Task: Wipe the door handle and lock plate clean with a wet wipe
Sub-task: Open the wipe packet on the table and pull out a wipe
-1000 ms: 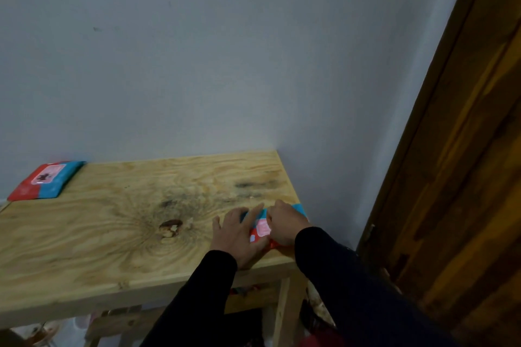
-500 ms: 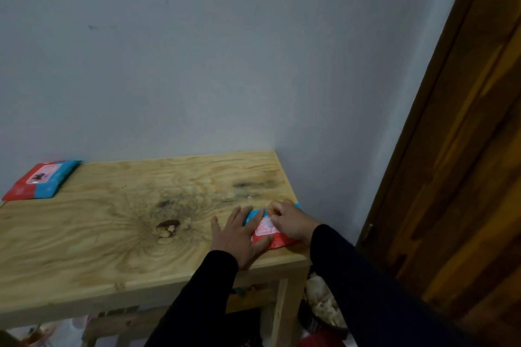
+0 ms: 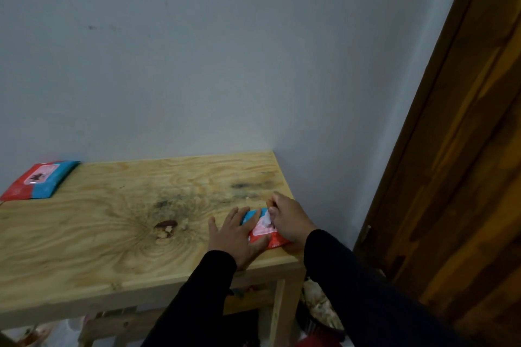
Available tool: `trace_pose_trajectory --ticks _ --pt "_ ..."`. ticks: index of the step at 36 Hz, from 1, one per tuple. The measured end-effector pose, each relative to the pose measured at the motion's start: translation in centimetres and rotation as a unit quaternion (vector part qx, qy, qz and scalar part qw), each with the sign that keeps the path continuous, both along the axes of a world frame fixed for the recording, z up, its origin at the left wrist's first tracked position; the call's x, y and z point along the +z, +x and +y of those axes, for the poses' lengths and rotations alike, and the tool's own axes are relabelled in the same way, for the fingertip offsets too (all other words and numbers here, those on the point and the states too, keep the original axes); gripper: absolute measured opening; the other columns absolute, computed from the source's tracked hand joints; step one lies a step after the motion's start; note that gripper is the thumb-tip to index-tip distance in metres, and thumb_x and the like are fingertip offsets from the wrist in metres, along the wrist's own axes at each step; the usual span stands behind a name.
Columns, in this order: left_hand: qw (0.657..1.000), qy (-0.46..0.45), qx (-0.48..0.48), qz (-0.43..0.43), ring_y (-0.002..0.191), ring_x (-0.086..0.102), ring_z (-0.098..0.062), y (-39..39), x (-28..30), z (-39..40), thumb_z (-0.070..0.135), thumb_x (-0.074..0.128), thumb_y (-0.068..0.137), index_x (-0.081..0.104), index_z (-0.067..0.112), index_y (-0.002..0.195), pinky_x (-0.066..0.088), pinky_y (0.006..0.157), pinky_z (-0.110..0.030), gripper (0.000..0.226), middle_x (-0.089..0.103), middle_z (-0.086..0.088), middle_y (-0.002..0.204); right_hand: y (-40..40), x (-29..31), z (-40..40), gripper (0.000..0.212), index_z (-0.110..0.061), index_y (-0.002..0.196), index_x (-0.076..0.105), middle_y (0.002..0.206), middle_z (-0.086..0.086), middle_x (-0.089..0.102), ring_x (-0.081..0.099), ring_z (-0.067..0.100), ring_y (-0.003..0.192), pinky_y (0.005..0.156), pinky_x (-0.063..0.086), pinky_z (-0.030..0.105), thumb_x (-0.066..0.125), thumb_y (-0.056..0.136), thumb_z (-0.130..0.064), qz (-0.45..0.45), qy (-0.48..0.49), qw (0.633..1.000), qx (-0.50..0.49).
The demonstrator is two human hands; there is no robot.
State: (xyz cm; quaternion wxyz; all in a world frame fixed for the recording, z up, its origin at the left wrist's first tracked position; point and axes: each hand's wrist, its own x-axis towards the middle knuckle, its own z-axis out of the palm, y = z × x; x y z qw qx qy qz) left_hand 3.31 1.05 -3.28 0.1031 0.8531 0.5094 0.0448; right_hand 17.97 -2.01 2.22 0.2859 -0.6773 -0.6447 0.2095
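At the near right corner of the wooden table (image 3: 112,234), a red and blue pack of wipes (image 3: 263,229) lies flat, close to the edge; the left hand (image 3: 235,235) rests on it with fingers spread and straight, pressing its left side down; the right hand (image 3: 289,221) has its fingers curled at the top of the pack, pinching what looks like a bit of white wipe (image 3: 267,219) at the opening, though the fingertips hide just how much. The pack looks soft and light, a thin plastic pouch that would slide or lift if not pinned, so holding it flat while pulling seems the sensible grip; the wipe itself should be limp, damp and easy to tear, best taken by a corner and drawn up slowly, since a second sheet may trail out behind it. The tabletop is pale plywood with bold swirling grain, a dark knot (image 3: 166,227) near the middle and grey smudges towards the back; a second pack (image 3: 39,182) of the same kind lies far off at the back left corner. The wall (image 3: 225,65) behind is plain, matt and bluish grey; on the right stands a door (image 3: 465,177) of dark brown, glossy wood; its handle and lock plate are not in view, so the wiping has not begun.
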Motion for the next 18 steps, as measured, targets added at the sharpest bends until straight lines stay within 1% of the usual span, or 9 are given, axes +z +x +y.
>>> trace_pose_trajectory --ticks 1,3,5,7,9,11,13,16,18 --pt "1.000 -0.003 0.002 -0.008 0.144 -0.001 -0.011 0.0 -0.1 0.0 0.074 0.018 0.084 0.008 0.046 0.147 -0.006 0.108 -0.061 0.069 0.008 0.012 0.157 0.0 0.0 0.0 0.013 -0.013 0.080 0.045 0.079 0.005 0.050 0.046 0.020 0.073 0.060 0.032 0.025 0.043 0.090 -0.006 -0.005 -0.005 1.000 -0.003" --pt "1.000 -0.004 0.008 -0.024 0.144 0.000 -0.010 0.1 -0.2 0.0 0.072 0.015 0.086 0.011 0.046 0.146 -0.007 0.108 -0.061 0.065 0.009 0.012 0.157 0.2 0.2 0.1 0.013 -0.016 0.080 0.045 0.077 0.001 0.051 0.049 0.019 0.073 0.062 0.036 0.028 0.044 0.090 -0.008 -0.007 -0.016 1.000 -0.007" --pt "0.999 -0.002 0.010 -0.030 0.144 0.001 -0.010 0.1 -0.3 0.0 0.070 0.013 0.087 0.012 0.047 0.145 -0.008 0.107 -0.060 0.062 0.011 0.011 0.157 0.3 0.5 0.1 0.014 -0.020 0.081 0.046 0.075 -0.001 0.052 0.050 0.019 0.072 0.060 0.039 0.028 0.044 0.086 -0.007 -0.009 -0.012 1.000 -0.003" --pt "0.999 0.001 0.011 -0.034 0.144 0.002 -0.011 0.2 -0.3 -0.1 0.070 0.015 0.087 0.013 0.047 0.145 -0.009 0.107 -0.059 0.062 0.013 0.011 0.156 0.3 0.8 0.0 0.020 -0.024 0.077 0.046 0.071 -0.003 0.051 0.049 0.018 0.068 0.055 0.038 0.026 0.043 0.082 -0.005 -0.020 -0.002 1.000 0.007" --pt "0.999 0.003 0.013 -0.036 0.144 0.002 -0.010 0.2 -0.4 -0.1 0.070 0.017 0.087 0.016 0.046 0.145 -0.008 0.107 -0.059 0.062 0.014 0.011 0.156 0.5 1.0 -0.1 0.024 -0.024 0.072 0.046 0.074 -0.002 0.051 0.049 0.019 0.070 0.054 0.035 0.023 0.043 0.078 -0.001 -0.044 0.000 0.999 0.020" --pt "0.999 0.004 0.014 -0.032 0.144 0.002 -0.010 0.2 -0.4 0.0 0.070 0.017 0.087 0.015 0.046 0.145 -0.007 0.107 -0.059 0.062 0.013 0.012 0.156 0.7 1.1 -0.1 0.026 -0.022 0.068 0.049 0.078 0.001 0.052 0.050 0.021 0.073 0.058 0.036 0.024 0.043 0.076 0.002 -0.059 -0.004 0.998 0.020" --pt "1.000 0.005 0.015 -0.024 0.144 0.002 -0.011 0.2 -0.4 0.0 0.070 0.016 0.087 0.013 0.046 0.145 -0.007 0.107 -0.060 0.063 0.013 0.012 0.156 1.0 1.0 -0.2 0.023 -0.019 0.068 0.052 0.082 0.003 0.054 0.051 0.021 0.077 0.064 0.037 0.025 0.045 0.077 0.001 -0.062 -0.006 0.998 0.013" --pt "1.000 0.006 0.014 -0.018 0.144 0.002 -0.012 0.3 -0.4 0.1 0.070 0.015 0.087 0.012 0.046 0.145 -0.006 0.107 -0.060 0.064 0.012 0.011 0.156 1.4 0.8 -0.4 0.018 -0.017 0.070 0.055 0.087 0.007 0.059 0.053 0.021 0.081 0.068 0.040 0.025 0.047 0.080 -0.003 -0.053 -0.014 0.999 -0.003" --pt "1.000 0.004 0.014 -0.018 0.144 0.002 -0.012 0.3 -0.4 0.1 0.070 0.015 0.087 0.011 0.046 0.146 -0.006 0.107 -0.060 0.064 0.012 0.011 0.157 1.5 0.6 -0.5 0.017 -0.013 0.072 0.060 0.090 0.008 0.061 0.055 0.021 0.083 0.070 0.043 0.026 0.048 0.080 -0.005 -0.048 -0.024 0.999 -0.012"
